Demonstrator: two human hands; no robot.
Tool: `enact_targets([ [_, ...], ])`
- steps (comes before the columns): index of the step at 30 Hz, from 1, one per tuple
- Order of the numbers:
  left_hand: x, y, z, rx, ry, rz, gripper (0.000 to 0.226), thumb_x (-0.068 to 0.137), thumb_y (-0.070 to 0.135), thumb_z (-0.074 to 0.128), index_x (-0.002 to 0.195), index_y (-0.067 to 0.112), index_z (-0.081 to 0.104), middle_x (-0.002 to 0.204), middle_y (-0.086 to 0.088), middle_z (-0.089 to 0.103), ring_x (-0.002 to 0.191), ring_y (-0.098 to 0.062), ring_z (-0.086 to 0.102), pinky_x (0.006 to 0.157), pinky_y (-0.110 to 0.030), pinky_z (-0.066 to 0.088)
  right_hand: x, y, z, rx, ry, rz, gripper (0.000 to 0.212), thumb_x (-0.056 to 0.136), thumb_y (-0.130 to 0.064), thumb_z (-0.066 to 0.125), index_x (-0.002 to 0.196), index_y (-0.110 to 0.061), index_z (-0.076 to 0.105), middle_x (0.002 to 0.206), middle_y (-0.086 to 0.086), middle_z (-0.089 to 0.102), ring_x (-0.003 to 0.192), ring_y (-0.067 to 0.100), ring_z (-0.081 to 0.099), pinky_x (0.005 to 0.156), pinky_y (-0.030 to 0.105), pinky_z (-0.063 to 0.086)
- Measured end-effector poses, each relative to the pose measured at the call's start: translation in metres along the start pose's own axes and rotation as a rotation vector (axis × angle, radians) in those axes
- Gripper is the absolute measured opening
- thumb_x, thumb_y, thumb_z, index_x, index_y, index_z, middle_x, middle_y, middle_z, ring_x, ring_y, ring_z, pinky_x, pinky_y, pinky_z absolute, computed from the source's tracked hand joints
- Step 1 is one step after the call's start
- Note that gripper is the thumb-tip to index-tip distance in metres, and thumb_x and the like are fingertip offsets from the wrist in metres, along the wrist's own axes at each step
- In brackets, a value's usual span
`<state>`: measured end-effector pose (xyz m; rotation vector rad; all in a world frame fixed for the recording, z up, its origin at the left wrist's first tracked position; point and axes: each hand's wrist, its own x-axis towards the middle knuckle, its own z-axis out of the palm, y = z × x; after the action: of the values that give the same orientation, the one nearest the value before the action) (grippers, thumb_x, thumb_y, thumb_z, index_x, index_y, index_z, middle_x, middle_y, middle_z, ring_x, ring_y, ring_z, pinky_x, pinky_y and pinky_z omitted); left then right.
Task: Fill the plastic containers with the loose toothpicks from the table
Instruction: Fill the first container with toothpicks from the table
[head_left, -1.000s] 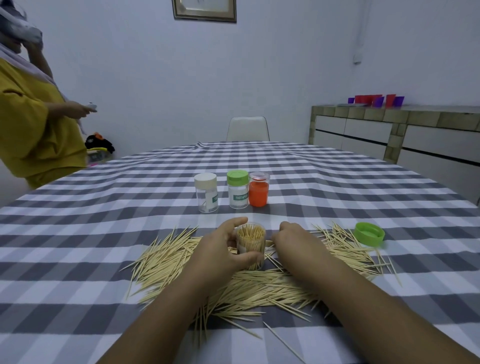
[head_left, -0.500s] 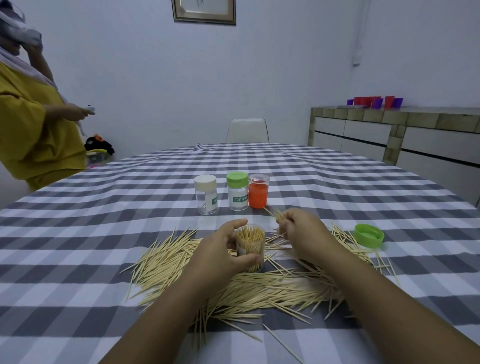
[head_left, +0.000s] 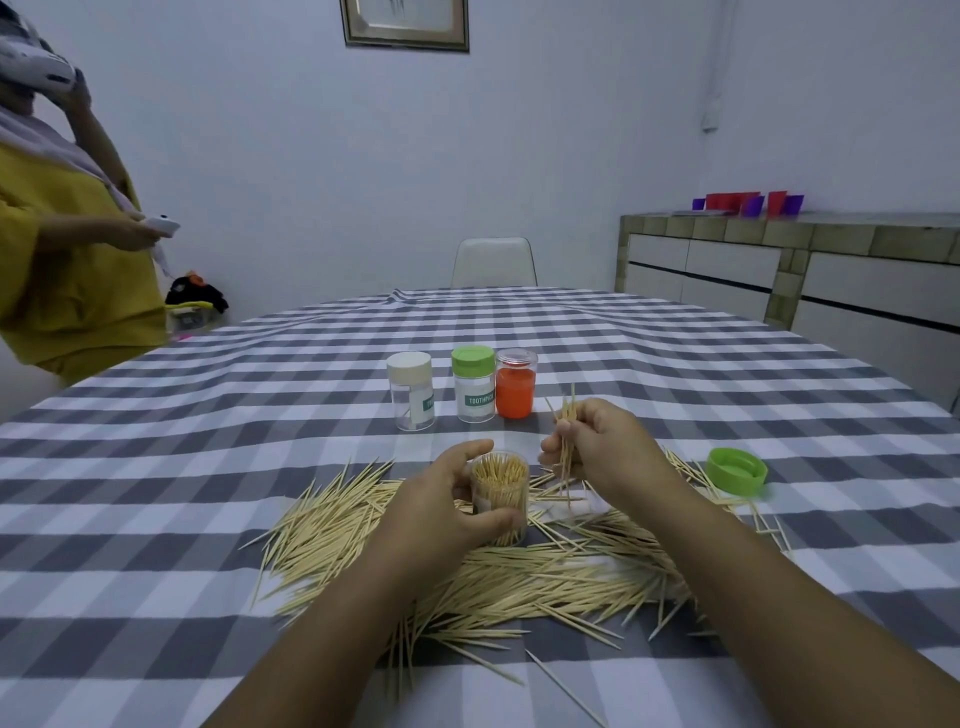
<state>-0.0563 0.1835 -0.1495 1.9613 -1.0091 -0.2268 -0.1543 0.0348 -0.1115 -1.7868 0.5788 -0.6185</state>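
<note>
Loose toothpicks (head_left: 467, 566) lie scattered on the checked tablecloth (head_left: 156, 519). The left hand (head_left: 447, 499) grips an open, nearly full jar (head_left: 500, 496) standing among them. Just beside it, the right hand (head_left: 602, 447) pinches a small bunch (head_left: 566, 436) upright. Beyond stand three closed jars (head_left: 472, 384).

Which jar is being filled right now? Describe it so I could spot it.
On the checked table, find the toothpick pile. The jar stands in it, gripped by the left hand. Unlike the three jars behind, it is lidless and packed with toothpicks.
</note>
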Motion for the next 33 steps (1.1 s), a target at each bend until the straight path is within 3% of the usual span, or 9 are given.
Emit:
enact_targets([
  [4, 0.001, 0.000, 0.000, 0.006, -0.002, 0.004, 0.077, 0.070, 0.033, 0.083, 0.136, 0.038, 0.043, 0.098, 0.021, 0.066, 0.093, 0.011, 0.059, 0.076, -0.007, 0.041, -0.004, -0.002, 0.006, 0.069, 0.117, -0.167, 0.021, 0.101, -0.013, 0.040, 0.088, -0.021, 0.055, 0.085, 0.003, 0.070, 0.089, 0.022, 0.068, 0.089, 0.048, 0.052],
  [10, 0.000, 0.000, 0.000, 0.005, -0.002, 0.008, 0.078, 0.070, 0.033, 0.083, 0.137, 0.038, 0.043, 0.098, 0.020, 0.066, 0.093, 0.010, 0.059, 0.074, -0.006, 0.041, -0.013, -0.007, 0.015, 0.229, 0.212, -0.329, 0.024, 0.101, -0.017, 0.042, 0.086, -0.027, 0.057, 0.090, 0.001, 0.072, 0.091, 0.019, 0.067, 0.093, 0.049, 0.050],
  [19, -0.001, 0.002, 0.001, -0.016, 0.003, 0.029, 0.078, 0.069, 0.031, 0.084, 0.136, 0.035, 0.044, 0.090, 0.019, 0.067, 0.085, 0.013, 0.060, 0.065, 0.002, 0.040, -0.017, 0.005, 0.034, 0.120, 0.125, -0.242, 0.019, 0.101, -0.019, 0.043, 0.089, -0.027, 0.056, 0.094, -0.002, 0.070, 0.093, 0.017, 0.066, 0.089, 0.047, 0.051],
  [24, 0.000, 0.002, 0.000, -0.027, 0.007, 0.039, 0.075, 0.070, 0.029, 0.083, 0.134, 0.036, 0.046, 0.081, 0.017, 0.066, 0.080, 0.013, 0.060, 0.066, -0.002, 0.043, -0.016, 0.007, 0.037, 0.058, 0.090, -0.212, 0.017, 0.101, -0.022, 0.043, 0.090, -0.027, 0.055, 0.096, -0.004, 0.069, 0.092, 0.016, 0.065, 0.079, 0.041, 0.056],
  [30, 0.000, 0.000, 0.000, -0.008, 0.007, 0.060, 0.067, 0.069, 0.031, 0.084, 0.126, 0.043, 0.050, 0.088, 0.009, 0.071, 0.082, 0.005, 0.063, 0.069, -0.007, 0.046, -0.015, 0.012, 0.038, -0.035, -0.019, -0.126, 0.008, 0.099, -0.032, 0.045, 0.100, -0.028, 0.051, 0.096, 0.002, 0.067, 0.089, 0.020, 0.066, 0.082, 0.048, 0.054],
  [33, 0.000, 0.000, 0.000, -0.020, 0.010, 0.036, 0.074, 0.069, 0.033, 0.084, 0.132, 0.039, 0.046, 0.087, 0.012, 0.069, 0.085, 0.008, 0.062, 0.070, -0.006, 0.043, -0.016, 0.011, 0.036, 0.029, 0.015, -0.160, 0.013, 0.101, -0.033, 0.039, 0.093, -0.036, 0.049, 0.103, -0.003, 0.066, 0.095, 0.013, 0.061, 0.083, 0.036, 0.052],
])
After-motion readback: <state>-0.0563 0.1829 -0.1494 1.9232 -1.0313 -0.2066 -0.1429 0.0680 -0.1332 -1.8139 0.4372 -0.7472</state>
